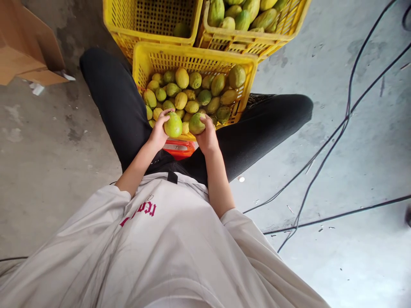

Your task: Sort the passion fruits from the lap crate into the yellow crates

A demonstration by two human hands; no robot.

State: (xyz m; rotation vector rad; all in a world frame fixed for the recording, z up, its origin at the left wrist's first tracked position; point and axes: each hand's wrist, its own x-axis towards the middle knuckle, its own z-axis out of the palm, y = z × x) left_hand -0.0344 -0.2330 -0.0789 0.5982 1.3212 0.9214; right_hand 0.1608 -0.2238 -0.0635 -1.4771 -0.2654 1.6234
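Note:
I sit on a red stool (178, 149) with a yellow crate (192, 53) of several green-yellow mangoes between my knees. My left hand (159, 132) is closed round one green mango (173, 125) at the crate's near edge. Beside it, my right hand (207, 137) is closed round another green mango (196, 123). The two fruits sit side by side, almost touching, just above the near rim.
Two more yellow crates stand behind: one nearly empty (150, 19), one full of larger green fruit (253, 40). A cardboard box (27, 47) lies at the far left. Black cables (334, 141) run across the concrete floor on the right.

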